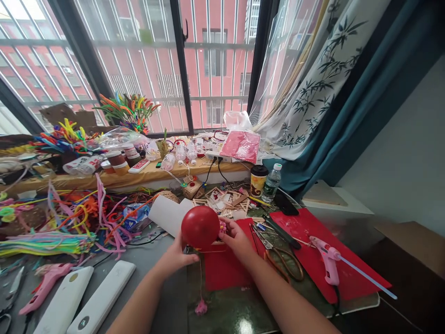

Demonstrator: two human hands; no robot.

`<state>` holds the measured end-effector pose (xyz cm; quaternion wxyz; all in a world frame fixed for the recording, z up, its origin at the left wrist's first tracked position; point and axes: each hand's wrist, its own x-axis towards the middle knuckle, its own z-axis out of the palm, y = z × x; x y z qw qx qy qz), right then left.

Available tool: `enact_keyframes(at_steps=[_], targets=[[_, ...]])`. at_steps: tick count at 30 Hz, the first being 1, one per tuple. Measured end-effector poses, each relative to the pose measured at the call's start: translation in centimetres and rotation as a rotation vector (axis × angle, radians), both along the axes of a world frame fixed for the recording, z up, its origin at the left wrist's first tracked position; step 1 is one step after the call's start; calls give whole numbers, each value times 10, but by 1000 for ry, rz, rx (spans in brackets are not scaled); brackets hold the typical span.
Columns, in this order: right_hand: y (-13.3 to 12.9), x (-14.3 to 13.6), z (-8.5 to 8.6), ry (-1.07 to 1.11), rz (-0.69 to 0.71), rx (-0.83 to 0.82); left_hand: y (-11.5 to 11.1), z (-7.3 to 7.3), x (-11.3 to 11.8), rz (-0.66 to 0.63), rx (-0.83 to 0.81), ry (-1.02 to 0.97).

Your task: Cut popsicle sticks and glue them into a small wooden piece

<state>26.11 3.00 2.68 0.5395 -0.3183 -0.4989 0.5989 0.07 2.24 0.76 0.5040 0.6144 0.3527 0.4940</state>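
Centrally, a glossy red balloon (200, 227) sits between the two hands, above a red sheet (225, 273) on the work surface. The left hand (179, 257) is at the balloon's left side, its thumb spread out below and its fingers partly hidden behind the balloon, so I cannot tell how firmly it grips. The right hand (234, 237), at the balloon's right side, has thumb and forefinger closed around a small pink flower cluster (223, 226). A thin string (200, 278) hangs under the balloon, with a pink flower ornament (200, 307) at its lower end.

Just behind the balloon to the left lie white paper sheets (168, 215); behind it to the right are scattered wooden sticks (227, 202). Farther to the right of the balloon stand a lidded paper cup (258, 183) and a water bottle (271, 184), side by side. Right of the balloon, nearer the wearer, are brown-handled scissors (287, 263), and beyond them a pink glue gun (327, 262) with a glue stick (368, 277) protruding from its back. Well to the balloon's left are tangled pipe cleaners (81, 218), a second glue gun (47, 285) and two long white devices (102, 297).
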Motion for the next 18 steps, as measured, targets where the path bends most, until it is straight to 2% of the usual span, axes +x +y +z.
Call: enact_keyframes(at_steps=[4,8,11,14,16,18], targets=[[-4,-7,-4,-67,4,18,1,-13,9,-32,4,175],[-9,-4,3,-211,-84,132,0,-8,14,9,27,293],[-13,1,23,-378,-149,320,0,-6,18,38,48,292],[-13,4,51,-522,-99,523,1,-10,21,61,57,271],[-9,3,65,-557,-44,580,0,-15,22,89,57,257],[-2,-1,73,-548,8,552,-1,-18,21,112,50,239]])
